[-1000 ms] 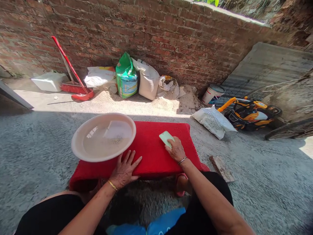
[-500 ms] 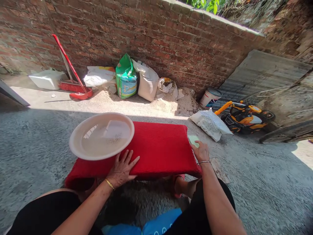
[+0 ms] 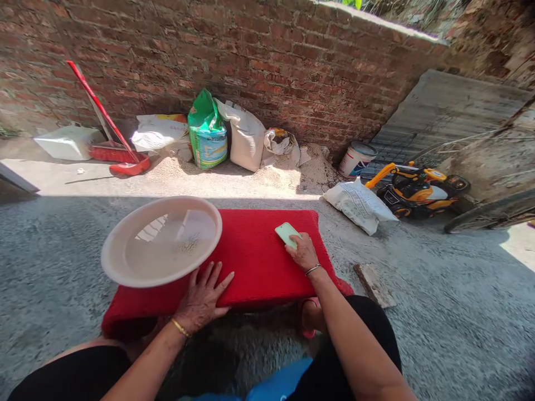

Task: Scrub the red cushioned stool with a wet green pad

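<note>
My left hand point(image 3: 203, 301) lies with spread fingers on the red cloth point(image 3: 254, 262), beside the near rim of a wide pale basin point(image 3: 109, 267). Water fills the basin and reflects light, and a few dark specks show in it. The red cloth covers a low bench in front of my knees. Over the right part of the cloth, my right hand point(image 3: 304, 253) is closed on a pale green flat rectangle point(image 3: 287, 232) with rounded corners. Its kind is not clear, and my fingers hide its near end.
Along the brick wall point(image 3: 284, 72) stand a red broom and dustpan point(image 3: 130, 166), a green bag point(image 3: 208, 133), a white sack point(image 3: 246, 136) and a bucket point(image 3: 355, 161). To the right are another sack point(image 3: 359, 205) and a toy digger point(image 3: 418, 189). A stone slab point(image 3: 374, 284) lies by my right knee.
My right hand has moved left from beyond the cloth's right edge to over the cloth, carrying the pale green rectangle. My left hand stays flat on the cloth. The view has shifted slightly.
</note>
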`<state>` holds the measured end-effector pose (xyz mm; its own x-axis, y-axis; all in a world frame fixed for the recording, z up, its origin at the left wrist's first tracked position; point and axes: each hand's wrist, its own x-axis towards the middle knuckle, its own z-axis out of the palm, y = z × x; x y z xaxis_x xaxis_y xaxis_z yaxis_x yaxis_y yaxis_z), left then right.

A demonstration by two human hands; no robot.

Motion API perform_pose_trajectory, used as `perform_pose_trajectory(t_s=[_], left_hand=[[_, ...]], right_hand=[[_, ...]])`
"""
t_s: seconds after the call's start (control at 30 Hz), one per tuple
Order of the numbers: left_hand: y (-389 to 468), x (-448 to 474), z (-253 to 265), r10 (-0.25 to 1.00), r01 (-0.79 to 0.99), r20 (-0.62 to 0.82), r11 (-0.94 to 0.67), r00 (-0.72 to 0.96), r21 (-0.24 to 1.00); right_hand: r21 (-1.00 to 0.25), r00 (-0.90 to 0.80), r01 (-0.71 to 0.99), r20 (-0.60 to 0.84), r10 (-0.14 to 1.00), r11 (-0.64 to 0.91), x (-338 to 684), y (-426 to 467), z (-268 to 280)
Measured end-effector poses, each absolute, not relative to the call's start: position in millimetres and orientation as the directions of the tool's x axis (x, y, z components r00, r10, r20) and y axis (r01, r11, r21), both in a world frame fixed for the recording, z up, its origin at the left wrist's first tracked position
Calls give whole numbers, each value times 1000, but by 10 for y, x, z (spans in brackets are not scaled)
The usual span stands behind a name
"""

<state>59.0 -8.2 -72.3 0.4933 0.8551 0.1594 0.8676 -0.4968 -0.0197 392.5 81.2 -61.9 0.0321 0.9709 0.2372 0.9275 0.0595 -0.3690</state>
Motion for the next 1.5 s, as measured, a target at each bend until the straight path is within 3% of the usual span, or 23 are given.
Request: perform_pose_trajectory(t_s=[0.17,0.23,0.33,0.43,0.53,0.7,0.77,0.87,0.97,1.07,1.17,1.27,1.37,1.5], left_hand=[[-75,585,-738,856,868,158,-496,493,-21],[-69,576,-762,854,867,158,-498,495,-25],[-59,563,-800,849,864,166,-503,501,-30],[-57,558,-810,849,863,164,-504,502,-35],[-62,564,-788,851,863,149,-504,503,-36],[-77,586,-735,862,870,117,-492,492,-35],[-81,588,-728,867,874,116,-485,485,-29],[-81,585,-738,866,873,120,-488,486,-13],[-78,585,-763,864,870,114,-493,490,-7],[-78,595,-794,867,871,106,-492,488,14],[-84,598,-818,873,875,99,-483,477,42],[-87,588,-817,872,870,65,-489,486,64],[-86,576,-789,870,865,13,-493,494,94],[-94,575,-759,863,857,-20,-499,505,126]], right_hand=[[-336,434,873,210,876,-353,4909,751,-491],[-337,499,846,231,835,-413,5043,707,-450],[-395,414,872,285,864,-288,4826,706,-450],[-443,197,896,343,918,-26,4257,749,-518],[-416,-40,887,360,932,199,3652,753,-599],[-344,-218,885,287,933,312,3282,797,-635],[-337,-155,911,254,955,238,3448,875,-604],[-337,93,941,210,973,-17,3942,967,-519],[-314,392,894,205,897,-319,4477,945,-429],[-299,516,847,266,815,-439,4750,881,-393],[-338,390,899,327,861,-279,4584,877,-431],[-377,113,925,376,920,40,4026,900,-515],[-354,-167,878,403,900,322,3341,905,-596],[-306,-329,844,355,875,441,2811,981,-653]])
